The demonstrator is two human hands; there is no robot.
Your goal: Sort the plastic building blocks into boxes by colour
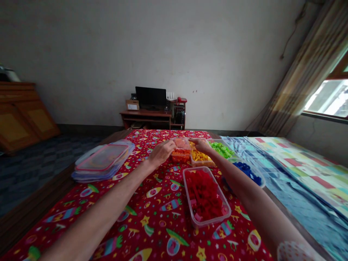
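Ahead of me, a clear plastic container [181,156] of orange pieces stands on the red patterned cloth. The fingers of my left hand [162,151] are closed on its upper left edge. My right hand [200,144] reaches to its far right corner, with the fingers bent at the rim. Its top looks covered by something clear, perhaps a lid, but I cannot make this out fully. A container of yellow pieces [200,156] sits directly to the right, partly beneath my right hand. Nearer to me lies an uncovered container of red pieces [205,194].
Containers of green pieces [221,149] and blue pieces [247,172] stand at the right, the blue one partly behind my forearm. Several stacked plastic lids [104,159] lie at the left. A bed [307,163] adjoins the right side; a desk with a monitor [151,97] stands beyond.
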